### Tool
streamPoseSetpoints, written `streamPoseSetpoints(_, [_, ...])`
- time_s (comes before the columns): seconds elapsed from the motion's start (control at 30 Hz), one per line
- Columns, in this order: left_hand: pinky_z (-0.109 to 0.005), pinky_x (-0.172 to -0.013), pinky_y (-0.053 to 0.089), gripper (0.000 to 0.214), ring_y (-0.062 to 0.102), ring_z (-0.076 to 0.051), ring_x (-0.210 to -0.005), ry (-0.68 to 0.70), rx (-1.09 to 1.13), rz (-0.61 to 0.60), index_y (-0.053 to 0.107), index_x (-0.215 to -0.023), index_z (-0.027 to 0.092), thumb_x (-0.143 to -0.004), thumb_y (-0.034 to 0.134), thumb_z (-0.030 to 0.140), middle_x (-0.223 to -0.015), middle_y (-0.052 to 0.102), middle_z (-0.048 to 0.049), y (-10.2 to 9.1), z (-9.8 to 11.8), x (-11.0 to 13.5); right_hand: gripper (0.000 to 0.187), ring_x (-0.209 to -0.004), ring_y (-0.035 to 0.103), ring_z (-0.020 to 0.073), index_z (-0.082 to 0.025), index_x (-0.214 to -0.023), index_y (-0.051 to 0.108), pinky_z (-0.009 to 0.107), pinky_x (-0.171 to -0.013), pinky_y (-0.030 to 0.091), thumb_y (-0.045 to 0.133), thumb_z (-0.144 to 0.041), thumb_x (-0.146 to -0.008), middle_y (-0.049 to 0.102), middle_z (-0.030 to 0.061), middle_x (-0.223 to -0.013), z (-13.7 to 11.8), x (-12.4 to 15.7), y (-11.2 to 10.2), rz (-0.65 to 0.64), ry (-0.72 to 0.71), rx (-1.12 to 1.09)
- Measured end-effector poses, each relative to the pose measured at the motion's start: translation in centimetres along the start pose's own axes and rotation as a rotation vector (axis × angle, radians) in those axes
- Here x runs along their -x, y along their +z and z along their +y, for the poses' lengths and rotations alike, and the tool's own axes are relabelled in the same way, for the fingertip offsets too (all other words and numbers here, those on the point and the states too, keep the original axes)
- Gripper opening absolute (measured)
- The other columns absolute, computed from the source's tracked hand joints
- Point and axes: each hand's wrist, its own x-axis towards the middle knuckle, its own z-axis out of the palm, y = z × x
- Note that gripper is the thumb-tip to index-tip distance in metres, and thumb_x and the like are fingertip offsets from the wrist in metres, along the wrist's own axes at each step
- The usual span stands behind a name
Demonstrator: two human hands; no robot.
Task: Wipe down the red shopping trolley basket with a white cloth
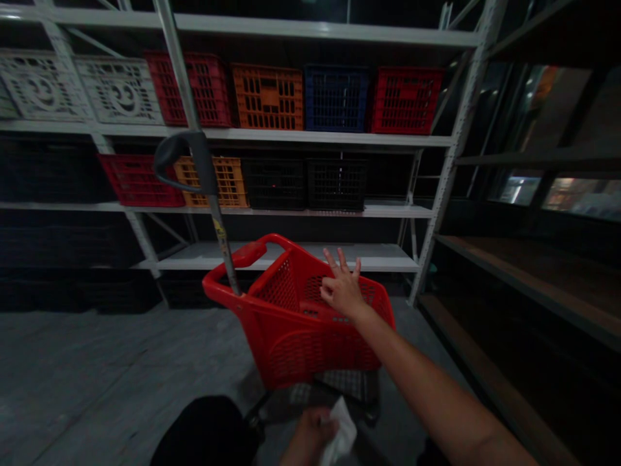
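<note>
Left hand (pixel 313 432) grasping creased white sheet (pixel 343 432), right hand (pixel 344 294) released, three fingers fanned, latticed red plastic cart (pixel 295 353) behind.

My one view looks forward and down from my head. The rack (pixel 281 135) faces me at twelve o'clock, beyond the nearer red cart (pixel 315 343); my left hand (pixel 310 432) shows close at six. Toward three, dim side shelves (pixel 528 287) seem near, though I can't be sure.
</note>
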Motion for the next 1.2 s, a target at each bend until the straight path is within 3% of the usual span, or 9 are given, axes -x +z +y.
streamPoseSetpoints(0.07, [-0.027,-0.054,0.041,0.037,0.054,-0.015,-0.054,0.065,0.013,0.037,0.061,-0.061,0.015,-0.044,0.073,0.046,-0.057,0.060,-0.0022,-0.5,2.0,0.1,0.011,-0.132,0.008,0.0285,-0.019,-0.065,0.060,0.061,-0.097,-0.003,0.057,-0.024,-0.075,0.019,-0.0020,-0.145,-0.3,1.6,0.1,-0.052,0.047,-0.143])
streamPoseSetpoints(0.17, [-0.025,-0.054,0.042,0.043,0.056,-0.015,-0.056,0.170,0.078,0.124,0.060,-0.072,0.015,-0.043,0.075,0.043,-0.063,0.063,-0.0015,-1.4,5.1,0.3,0.016,-0.120,0.037,0.0237,-0.023,-0.090,0.061,0.050,-0.098,0.023,0.052,-0.031,-0.080,0.044,0.0065,-0.130,-1.5,5.8,0.9,-0.156,0.188,-0.551])
streamPoseSetpoints(0.27, [-0.023,-0.054,0.043,0.046,0.056,-0.012,-0.054,0.258,0.122,0.202,0.053,-0.074,0.017,-0.042,0.077,0.039,-0.062,0.063,0.0012,-1.8,7.2,1.0,0.034,-0.080,0.058,0.0160,-0.021,-0.108,0.052,0.031,-0.071,0.046,0.054,-0.038,-0.078,0.060,0.0062,-0.098,-3.4,11.2,2.2,-0.234,0.491,-1.035])
streamPoseSetpoints(0.43, [-0.019,-0.051,0.039,0.035,0.050,-0.008,-0.050,0.321,0.002,0.209,0.047,-0.070,0.018,-0.054,0.072,0.036,-0.057,0.057,0.0048,-0.9,8.3,2.6,0.034,-0.061,0.053,0.0104,-0.018,-0.093,0.055,0.021,-0.055,0.040,0.066,-0.038,-0.068,0.059,0.0015,-0.082,-5.8,16.7,2.7,-0.157,0.803,-1.406])
streamPoseSetpoints(0.73, [-0.023,-0.066,0.043,0.025,0.054,-0.015,-0.076,0.483,-0.193,0.214,0.055,-0.058,0.015,-0.055,0.070,0.035,-0.078,0.060,-0.0037,-0.9,8.8,2.9,0.035,-0.046,0.029,0.0057,-0.016,-0.056,0.045,0.018,-0.044,0.022,0.061,-0.044,-0.069,0.035,-0.0069,-0.048,-5.0,17.2,1.5,-0.180,0.891,-1.232])
streamPoseSetpoints(0.9, [-0.018,-0.049,0.037,0.030,0.045,-0.007,-0.051,0.334,0.044,0.211,0.046,-0.062,0.017,-0.063,0.064,0.041,-0.056,0.051,0.0054,-0.6,9.0,3.6,0.034,-0.062,0.044,0.0099,-0.015,-0.058,0.049,0.020,-0.057,0.033,0.069,-0.043,-0.061,0.050,-0.0016,-0.065,-5.5,17.3,1.0,-0.302,0.682,-1.363])
streamPoseSetpoints(1.0, [-0.018,-0.046,0.035,0.032,0.044,-0.006,-0.045,0.260,0.168,0.192,0.042,-0.067,0.018,-0.064,0.063,0.043,-0.052,0.049,0.0073,-0.3,9.2,4.1,0.033,-0.052,0.038,0.0072,-0.017,-0.064,0.046,0.018,-0.051,0.029,0.066,-0.043,-0.064,0.044,-0.0056,-0.057,-5.6,17.4,1.1,-0.328,0.762,-1.426])
streamPoseSetpoints(1.1, [-0.018,-0.046,0.035,0.034,0.045,-0.006,-0.044,0.227,0.176,0.188,0.042,-0.069,0.018,-0.062,0.065,0.042,-0.053,0.050,0.0073,-0.4,9.4,4.5,0.032,-0.046,0.028,0.0059,-0.018,-0.063,0.042,0.018,-0.046,0.024,0.059,-0.044,-0.071,0.034,-0.0082,-0.051,-5.3,17.3,1.3,-0.244,0.815,-1.292])
streamPoseSetpoints(1.2, [-0.017,-0.043,0.033,0.033,0.044,-0.006,-0.043,0.224,0.029,0.169,0.046,-0.071,0.018,-0.062,0.065,0.043,-0.052,0.049,0.0070,-1.4,9.6,4.2,0.026,-0.055,0.036,0.0082,-0.017,-0.063,0.046,0.019,-0.052,0.029,0.057,-0.039,-0.073,0.040,-0.0052,-0.057,-4.8,17.1,1.0,-0.140,0.711,-1.088])
